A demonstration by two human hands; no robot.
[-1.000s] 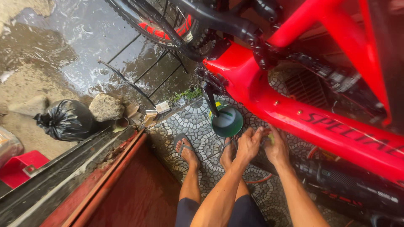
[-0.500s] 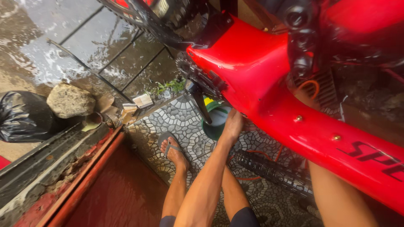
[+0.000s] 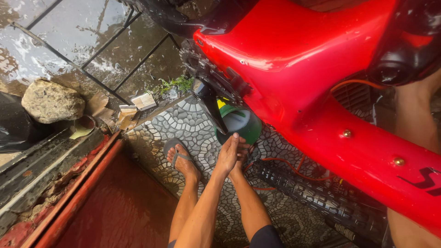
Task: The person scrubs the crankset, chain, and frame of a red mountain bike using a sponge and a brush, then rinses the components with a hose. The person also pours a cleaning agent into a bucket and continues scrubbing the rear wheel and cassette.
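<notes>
My left hand (image 3: 231, 154) reaches down with its fingers stretched out and holds nothing. Its fingertips are at the lower end of a black crank arm (image 3: 209, 103) and the rim of a green container (image 3: 245, 124) standing on the floor. A wet red bicycle frame (image 3: 321, 92) fills the upper right of the view, above the container. My right forearm (image 3: 413, 115) runs up behind the frame at the right edge, so my right hand is hidden. My left foot in a grey sandal (image 3: 181, 158) stands just left of my left hand.
A knobbly black tyre (image 3: 312, 188) and a thin orange cable (image 3: 294, 167) lie on the patterned mosaic floor (image 3: 183, 121) under the frame. A red step (image 3: 124, 202) drops off at lower left. A rock (image 3: 50, 101), a black bag (image 3: 14, 124) and wet paving lie beyond.
The view has closed in on the frame and container. My right hand left the container and went behind the frame. My left hand stays low by the container.
</notes>
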